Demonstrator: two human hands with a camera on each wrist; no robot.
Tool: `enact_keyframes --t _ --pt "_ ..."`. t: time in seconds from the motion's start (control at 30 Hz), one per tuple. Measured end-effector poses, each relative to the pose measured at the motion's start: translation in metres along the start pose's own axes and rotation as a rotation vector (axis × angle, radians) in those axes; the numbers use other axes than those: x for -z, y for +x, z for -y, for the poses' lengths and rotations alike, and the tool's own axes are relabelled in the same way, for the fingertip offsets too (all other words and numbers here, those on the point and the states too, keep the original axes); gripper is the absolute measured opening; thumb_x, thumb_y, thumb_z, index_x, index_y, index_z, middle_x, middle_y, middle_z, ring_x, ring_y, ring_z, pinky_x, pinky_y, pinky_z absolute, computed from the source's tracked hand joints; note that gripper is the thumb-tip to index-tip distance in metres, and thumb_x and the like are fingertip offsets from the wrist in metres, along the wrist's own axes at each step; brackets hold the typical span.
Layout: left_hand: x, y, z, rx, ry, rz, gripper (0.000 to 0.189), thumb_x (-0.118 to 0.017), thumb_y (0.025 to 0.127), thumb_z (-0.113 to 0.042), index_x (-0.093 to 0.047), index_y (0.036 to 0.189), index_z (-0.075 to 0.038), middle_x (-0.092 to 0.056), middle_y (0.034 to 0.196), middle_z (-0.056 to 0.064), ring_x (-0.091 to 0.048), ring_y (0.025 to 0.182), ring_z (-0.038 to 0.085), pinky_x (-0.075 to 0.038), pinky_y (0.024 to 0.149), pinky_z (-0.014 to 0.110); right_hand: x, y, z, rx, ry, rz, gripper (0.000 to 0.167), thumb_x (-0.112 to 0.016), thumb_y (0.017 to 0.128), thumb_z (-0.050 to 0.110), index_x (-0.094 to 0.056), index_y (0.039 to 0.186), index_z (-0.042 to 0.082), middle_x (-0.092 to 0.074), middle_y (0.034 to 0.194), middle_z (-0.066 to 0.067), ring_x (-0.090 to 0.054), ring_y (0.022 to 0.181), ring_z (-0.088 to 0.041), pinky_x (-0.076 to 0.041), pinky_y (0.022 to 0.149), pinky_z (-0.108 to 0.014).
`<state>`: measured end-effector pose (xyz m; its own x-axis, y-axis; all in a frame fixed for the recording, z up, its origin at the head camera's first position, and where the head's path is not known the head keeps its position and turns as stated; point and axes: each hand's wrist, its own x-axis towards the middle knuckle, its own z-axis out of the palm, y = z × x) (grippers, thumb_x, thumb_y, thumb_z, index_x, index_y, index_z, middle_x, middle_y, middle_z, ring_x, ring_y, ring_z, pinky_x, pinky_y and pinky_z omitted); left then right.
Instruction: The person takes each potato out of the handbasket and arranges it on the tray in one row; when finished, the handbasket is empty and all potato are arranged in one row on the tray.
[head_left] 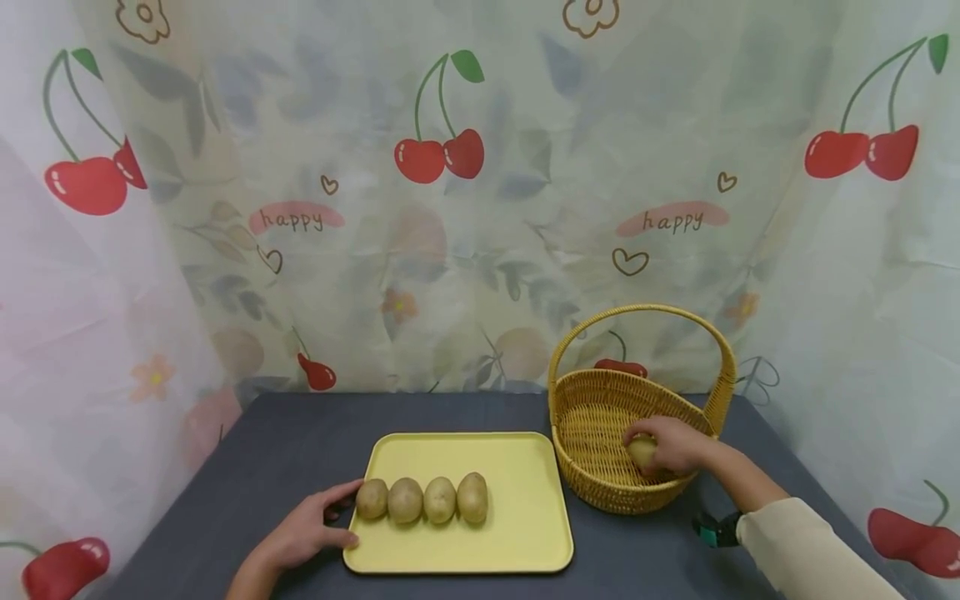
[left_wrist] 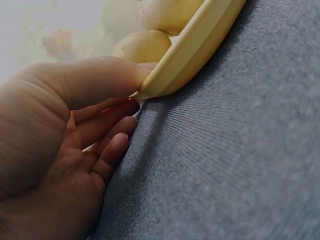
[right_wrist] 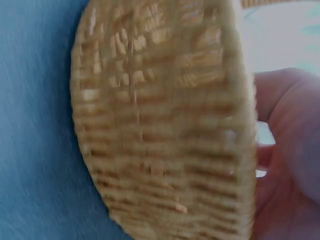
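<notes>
In the head view, four-sided yellow tray [head_left: 517, 533] lies on the dark table with a row of several potatoes [head_left: 405, 502] on its left half. My left hand [head_left: 306, 525] is at the tray's left edge; in the left wrist view its thumb lies against the rim [left_wrist: 185, 55] and the other fingers curl below it. Inside the wicker basket [head_left: 592, 433], my right hand [head_left: 671, 444] grips a potato [head_left: 642, 452], which the fingers partly cover. From the right wrist, the basket's woven side [right_wrist: 165, 120] hides that potato and the fingertips.
The basket stands close to the tray's right side, its tall arched handle [head_left: 641, 308] rising above the opening. A dark grey cloth [head_left: 300, 442] covers the table. Printed curtains [head_left: 480, 250] hang behind and on both sides.
</notes>
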<state>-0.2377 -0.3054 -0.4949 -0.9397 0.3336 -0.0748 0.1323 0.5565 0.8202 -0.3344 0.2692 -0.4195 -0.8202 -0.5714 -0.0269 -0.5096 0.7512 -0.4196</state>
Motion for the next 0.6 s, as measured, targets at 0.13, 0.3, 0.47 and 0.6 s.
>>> enact_keyframes --t 0.13,0.3,0.47,0.6 --pt "0.0 0.0 -0.001 0.005 -0.009 0.004 0.078 -0.078 0.081 -0.024 -0.042 0.145 0.002 -0.045 0.142 0.025 -0.048 0.122 0.04 -0.042 0.092 0.047 -0.003 -0.004 0.018 0.043 0.017 -0.12 0.036 -0.073 0.075 0.008 -0.067 0.111 0.013 -0.056 0.099 -0.003 -0.045 0.077 -0.018 -0.038 0.063 -0.035" --pt "-0.001 0.001 -0.001 0.003 -0.002 -0.008 0.079 -0.079 0.08 -0.023 -0.042 0.145 0.003 -0.045 0.142 0.025 -0.048 0.122 0.04 -0.042 0.092 0.046 -0.007 -0.006 0.046 -0.005 0.073 -0.272 0.039 -0.075 0.076 0.008 -0.064 0.114 0.01 -0.056 0.101 -0.008 -0.048 0.075 -0.018 -0.041 0.058 -0.034" --pt "-0.001 0.0 -0.001 0.005 0.004 -0.01 0.079 -0.079 0.079 -0.023 -0.043 0.145 0.003 -0.046 0.142 0.025 -0.048 0.121 0.039 -0.043 0.091 0.046 -0.012 -0.007 0.068 -0.071 0.196 -0.419 0.041 -0.074 0.082 0.008 -0.062 0.121 0.007 -0.06 0.111 -0.014 -0.053 0.075 -0.021 -0.045 0.056 -0.035" --pt "-0.001 0.0 -0.001 0.001 0.012 -0.012 0.08 -0.079 0.078 -0.023 -0.043 0.144 0.003 -0.046 0.142 0.025 -0.048 0.121 0.038 -0.043 0.091 0.045 -0.016 -0.007 0.082 -0.082 0.302 -0.477 0.04 -0.073 0.085 0.01 -0.062 0.123 0.009 -0.059 0.116 -0.014 -0.056 0.079 -0.024 -0.047 0.058 -0.035"
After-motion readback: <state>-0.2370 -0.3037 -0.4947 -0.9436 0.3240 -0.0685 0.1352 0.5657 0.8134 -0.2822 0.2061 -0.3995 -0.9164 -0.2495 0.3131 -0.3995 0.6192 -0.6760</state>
